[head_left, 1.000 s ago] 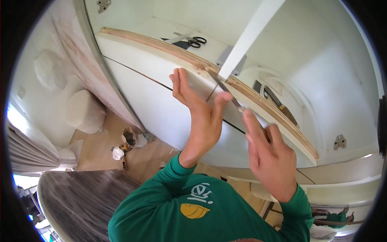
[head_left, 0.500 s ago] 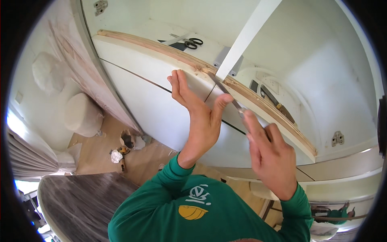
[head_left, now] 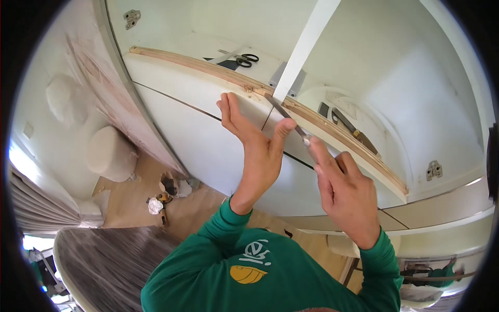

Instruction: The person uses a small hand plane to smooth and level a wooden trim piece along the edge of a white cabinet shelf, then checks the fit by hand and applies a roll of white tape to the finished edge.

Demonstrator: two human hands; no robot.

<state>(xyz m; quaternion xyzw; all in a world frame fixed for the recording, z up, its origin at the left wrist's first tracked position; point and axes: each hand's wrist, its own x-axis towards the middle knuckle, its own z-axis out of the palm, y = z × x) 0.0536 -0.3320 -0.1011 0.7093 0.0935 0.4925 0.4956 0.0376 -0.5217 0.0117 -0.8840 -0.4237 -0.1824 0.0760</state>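
A narrow steel chisel (head_left: 285, 115) slants up and left, its tip on the raw wooden strip (head_left: 192, 62) that edges the curved white cabinet front (head_left: 171, 78). My right hand (head_left: 349, 195) is closed around its handle, which the fingers mostly hide, and the index finger lies along it. Fingers stretched and thumb apart, my left hand (head_left: 258, 151) is open against the white front just below the strip. Its thumb touches or nearly touches the chisel's blade. Small curled wood shavings (head_left: 248, 90) lie on the strip left of the tip.
Inside the cabinet lie black-handled scissors (head_left: 245, 61) and a long tool with a dark and wooden handle (head_left: 353, 131). A white upright divider (head_left: 306, 47) rises beside the chisel tip. On the floor at left is a yellow-black power tool (head_left: 163, 199); a plastic-covered dark seat (head_left: 104, 260) stands nearby.
The view has shifted slightly. The chisel tip sits a little right of the shavings, which show more plainly on the strip. Both hands keep nearly the same pose.
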